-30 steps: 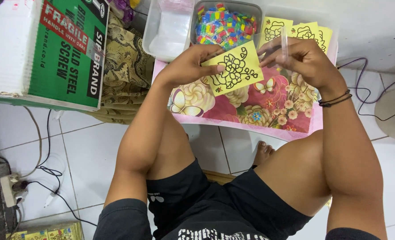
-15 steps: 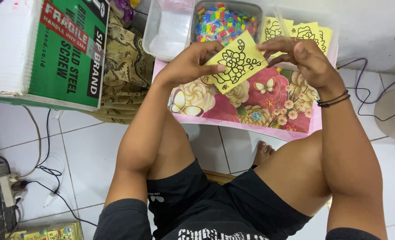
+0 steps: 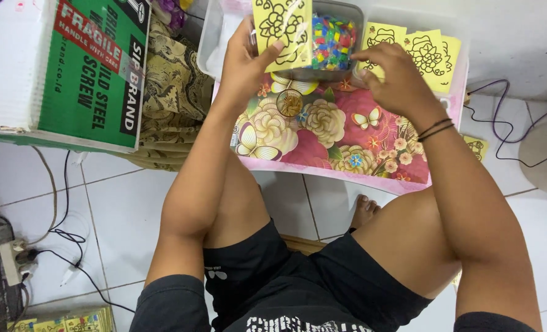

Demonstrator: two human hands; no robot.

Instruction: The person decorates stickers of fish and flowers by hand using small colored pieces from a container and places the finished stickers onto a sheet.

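Seated person, head camera looking down over bare knees and black shorts.

Left hand: raised over the far left part of the tabletop, which carries a pink floral cover with butterflies. Fingers are clamped on a yellow card printed with a black flower outline; thumb lies across the card's near right edge, remaining fingers are behind it. The card is held upright, slightly tilted, in front of a clear plastic tray and overlapping the left wall of the bead container.

Right hand: low over the tabletop, just near of a spread of further yellow flower cards lying at the far right. Fingers are curled together toward the bead container's near right corner; whether they pinch anything cannot be told, the fingertips being turned away. Dark bands circle the wrist.

Bead container: grey rectangular tub, far centre of the tabletop, filled with small multicoloured pieces.

Surroundings: a green and white cardboard box sits left of the tabletop, with patterned brown cloth between the two. White tiled floor below; a power strip with cables lies near left. A bare foot shows under the tabletop edge.
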